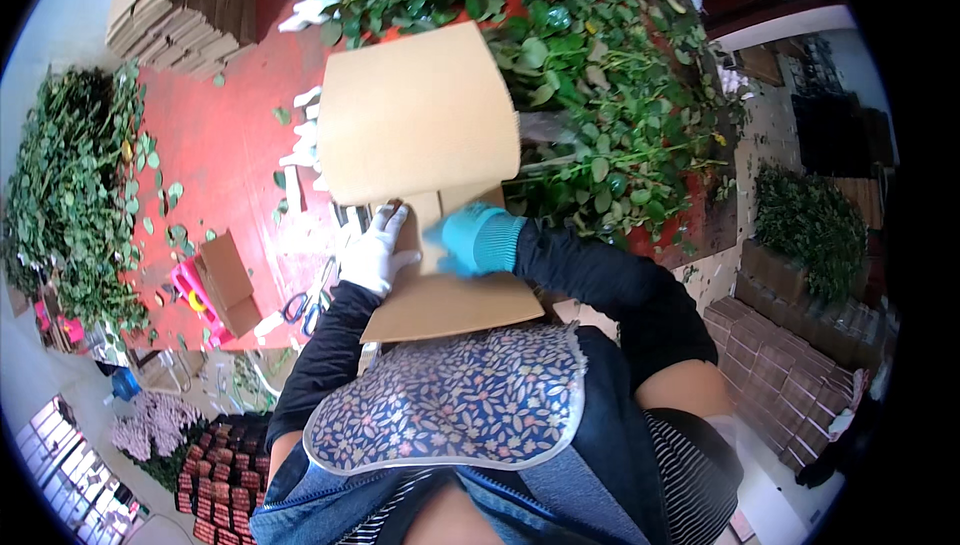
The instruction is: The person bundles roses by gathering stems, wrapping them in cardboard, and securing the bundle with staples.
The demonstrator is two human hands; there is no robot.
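Before me is a creased corrugated cardboard sheet [457,309], its large far panel [416,114] lying over green leafy stems. My left hand [375,252], in a white glove, rests on the sheet's left side with the thumb apart from the fingers. On the middle section lies my right hand [476,237] in a teal knit glove; its fingers are blurred, so their grip is unclear. Scissors [311,305] with dark handles lie just left of my left wrist. White-wrapped bundle ends [304,144] stick out beyond the cardboard's left edge.
Leafy stems [600,95] cover the right and far parts of the red tabletop [217,117]. Flat cardboard pieces [180,9] are stacked at far left, near a leafy heap [75,200]. A pink tape dispenser [199,297] sits beside a small cardboard piece [229,282]. Strapped cartons [780,380] stand right.
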